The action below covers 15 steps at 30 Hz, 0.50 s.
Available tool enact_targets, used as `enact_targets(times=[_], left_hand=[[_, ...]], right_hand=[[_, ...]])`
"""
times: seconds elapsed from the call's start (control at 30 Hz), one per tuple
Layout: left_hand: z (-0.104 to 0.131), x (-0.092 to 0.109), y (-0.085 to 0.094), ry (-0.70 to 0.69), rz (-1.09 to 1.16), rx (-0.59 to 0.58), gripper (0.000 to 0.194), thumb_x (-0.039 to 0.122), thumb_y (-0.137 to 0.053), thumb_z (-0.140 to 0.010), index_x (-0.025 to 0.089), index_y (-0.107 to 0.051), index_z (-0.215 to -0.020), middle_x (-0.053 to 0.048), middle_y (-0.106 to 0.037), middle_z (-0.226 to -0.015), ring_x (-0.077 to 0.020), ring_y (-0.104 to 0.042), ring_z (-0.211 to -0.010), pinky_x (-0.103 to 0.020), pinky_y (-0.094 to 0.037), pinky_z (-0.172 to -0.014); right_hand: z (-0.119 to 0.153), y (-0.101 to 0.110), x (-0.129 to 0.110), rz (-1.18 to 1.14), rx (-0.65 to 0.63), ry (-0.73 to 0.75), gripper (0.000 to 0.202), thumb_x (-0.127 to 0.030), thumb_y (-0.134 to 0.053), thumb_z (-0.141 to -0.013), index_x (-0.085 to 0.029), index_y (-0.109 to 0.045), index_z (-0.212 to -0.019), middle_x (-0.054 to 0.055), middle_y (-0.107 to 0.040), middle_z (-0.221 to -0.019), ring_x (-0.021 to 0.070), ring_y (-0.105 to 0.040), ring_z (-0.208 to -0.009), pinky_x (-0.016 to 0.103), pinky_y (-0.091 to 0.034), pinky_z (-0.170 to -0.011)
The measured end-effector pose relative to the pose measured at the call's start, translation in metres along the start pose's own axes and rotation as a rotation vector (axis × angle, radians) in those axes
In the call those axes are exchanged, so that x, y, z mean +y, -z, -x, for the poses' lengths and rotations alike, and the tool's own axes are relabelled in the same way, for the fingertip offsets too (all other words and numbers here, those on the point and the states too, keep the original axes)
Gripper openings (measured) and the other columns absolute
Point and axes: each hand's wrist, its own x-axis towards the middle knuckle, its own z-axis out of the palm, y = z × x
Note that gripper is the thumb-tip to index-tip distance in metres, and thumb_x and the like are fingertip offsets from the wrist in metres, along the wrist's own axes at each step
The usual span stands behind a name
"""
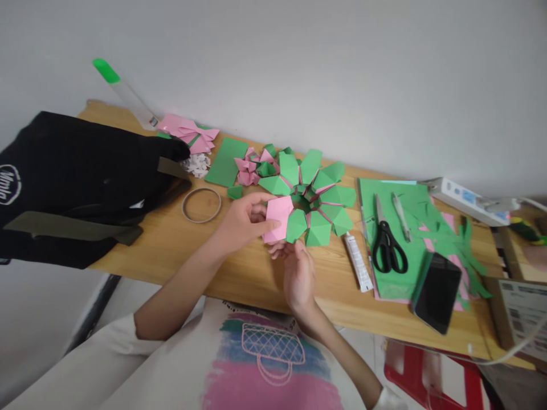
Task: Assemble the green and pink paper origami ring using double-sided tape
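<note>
A ring of folded green paper petals with pink between them, the paper flower [318,229], is at the middle of the wooden table. At its left side, my left hand [248,219] pinches a folded pink paper piece [277,218] between thumb and fingers. The pink piece touches or overlaps the neighbouring green petal. My right hand [298,267] is below the flower's lower left edge, palm turned up and fingers curled near the petal's underside; its fingertips are partly hidden, and whether they grip the petal is unclear.
Small pink and green folded pieces [248,169] and a green sheet [226,162] lie behind. A tape roll [201,205] and black bag [85,182] are left. Rightward are a glue tube [358,263], scissors [387,247], a cutter [400,216], a phone [436,292] and a power strip [465,200].
</note>
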Motion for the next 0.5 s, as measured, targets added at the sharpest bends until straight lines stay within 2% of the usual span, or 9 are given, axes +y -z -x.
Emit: enact_targets(times=[0.17, 0.4, 0.5], left_hand=[[0.0027, 0.0034, -0.0013, -0.004, -0.033, -0.018, 0.044, 0.020, -0.077, -0.065, 0.014, -0.065, -0.108, 0.000, -0.070, -0.069, -0.0134, -0.063, -0.057, -0.024, -0.051, -0.054], [0.0023, -0.0038, -0.0037, -0.037, -0.053, 0.048, 0.045, 0.020, -0.078, -0.062, 0.016, -0.066, -0.105, -0.001, -0.069, -0.078, -0.0133, -0.063, -0.062, -0.024, -0.051, -0.056], [0.0035, -0.0062, -0.0046, -0.065, -0.086, 0.085, 0.044, 0.020, -0.077, -0.063, 0.016, -0.066, -0.105, 0.000, -0.067, -0.075, -0.0133, -0.062, -0.061, -0.024, -0.050, -0.056]], right_hand=[[0.0008, 0.0018, 0.0020, 0.033, 0.003, 0.020, 0.033, -0.048, -0.055, -0.089, -0.021, -0.063, -0.071, 0.000, -0.063, -0.069, 0.0157, -0.055, -0.067, 0.031, -0.042, -0.069], [0.0013, 0.0018, 0.0011, 0.057, 0.020, 0.031, 0.033, -0.048, -0.056, -0.089, -0.022, -0.063, -0.070, -0.001, -0.062, -0.067, 0.0150, -0.054, -0.065, 0.030, -0.042, -0.068], [0.0015, 0.0011, 0.0004, 0.053, 0.023, 0.027, 0.032, -0.047, -0.057, -0.088, -0.022, -0.064, -0.070, -0.001, -0.063, -0.067, 0.0149, -0.055, -0.065, 0.030, -0.043, -0.068]])
